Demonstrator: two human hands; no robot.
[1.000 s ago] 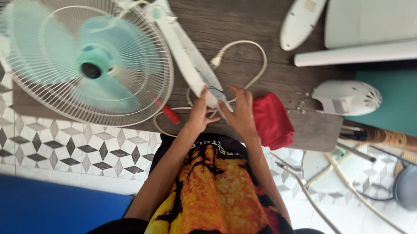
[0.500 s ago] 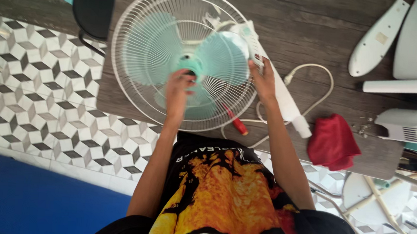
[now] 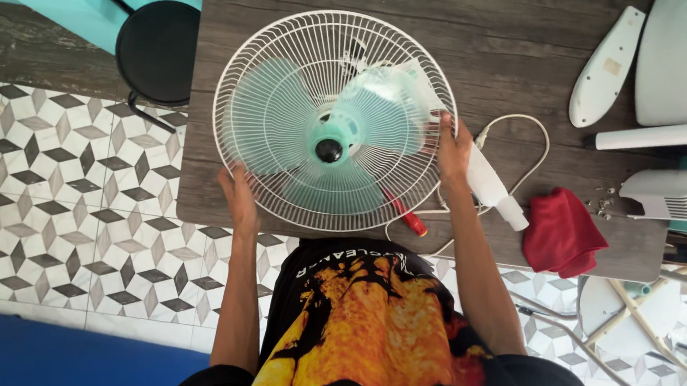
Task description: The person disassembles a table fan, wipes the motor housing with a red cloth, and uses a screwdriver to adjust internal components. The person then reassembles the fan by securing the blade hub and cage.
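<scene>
Head view: the fan [image 3: 332, 142] lies face-up on the dark wood table [image 3: 524, 36], filling the centre of the frame, its white wire guard a full circle with the pale green blades and black hub cap under it. Your left hand [image 3: 238, 198] is at the guard's lower-left rim, fingers curled onto the outer wire; your right hand [image 3: 453, 152] is at the right rim, fingers closed over the wire at about hub height. So each grip is closed on the rim, the two not quite opposite: the line between them runs from lower left to right of frame and passes a little below the hub. The fan's white neck [image 3: 489, 179] sticks out from under the guard toward the lower right, just past your right hand, so the fan's long axis runs from upper left to lower right, and the right hand is the nearer one to that heavier end. The white cord [image 3: 524, 141] loops right of the neck; a red-handled tool [image 3: 408, 218] lies under the guard's lower-right edge, between neck and table edge. A red cloth [image 3: 562, 232] sits further right, clear of both hands. A black stool [image 3: 156, 51] stands at upper left, off the table.
</scene>
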